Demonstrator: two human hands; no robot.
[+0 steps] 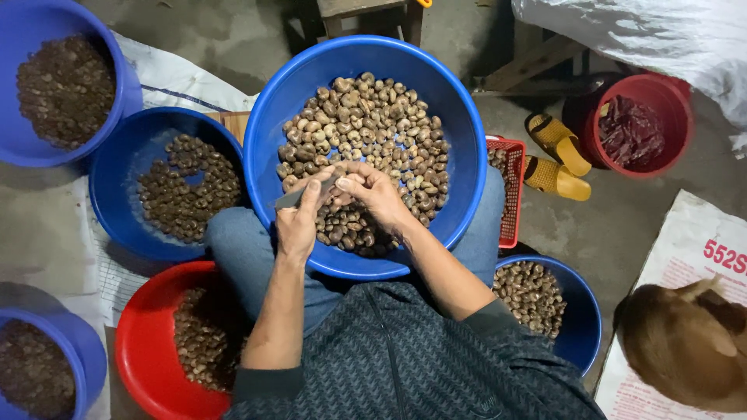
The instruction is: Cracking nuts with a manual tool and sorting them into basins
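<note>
A big blue basin [467, 140] rests on my lap, holding several brown and pale cashew nuts [373, 117]. Over its near side, my left hand [299, 222] grips a small knife [299, 194] with a grey blade pointing toward my right hand. My right hand [377, 194] pinches a single nut [340, 183] against the blade tip. Both hands meet above the nuts in the basin.
Around me stand other basins of nuts: blue ones at far left [124, 85], left [109, 202], lower left [89, 350] and right [583, 311], and a red one [136, 350]. A red basket [513, 194], red bucket [677, 109], yellow sandals [556, 155] and a brown animal [685, 342] lie to the right.
</note>
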